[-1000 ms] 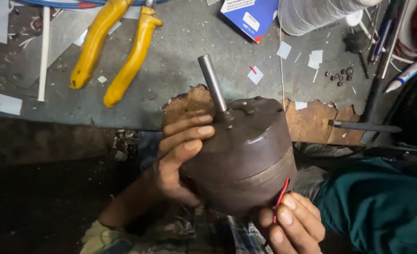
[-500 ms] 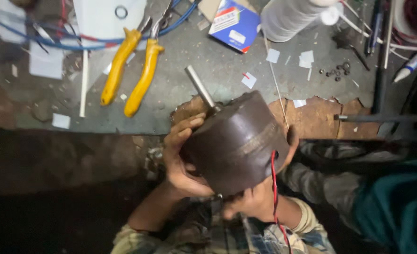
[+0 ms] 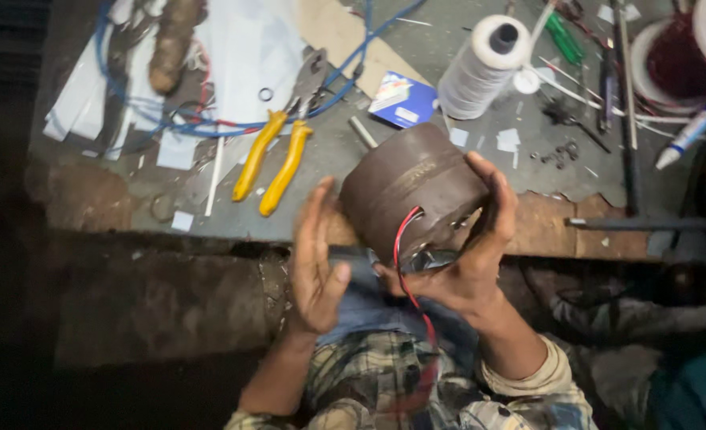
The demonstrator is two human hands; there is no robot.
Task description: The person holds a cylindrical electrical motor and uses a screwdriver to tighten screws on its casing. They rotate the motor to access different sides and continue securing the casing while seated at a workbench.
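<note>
Cluttered workbench (image 3: 449, 199) behind; right hand (image 3: 468, 263) grips the brown motor housing (image 3: 409, 187), tilted, while left hand (image 3: 315, 259) hovers open beside it; re-gripping seems due.

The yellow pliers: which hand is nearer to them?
Left. The left hand is open just below-right of the pliers; the right hand holds the motor, farther right.

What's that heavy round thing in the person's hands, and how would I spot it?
Find the grey workbench, then its worn near edge. There the right hand cradles a dark brown metal drum, the motor, the left hand open beside it. Unlike its neighbours, the yellow-handled pliers and white thread spool, it trails a red wire.
</note>
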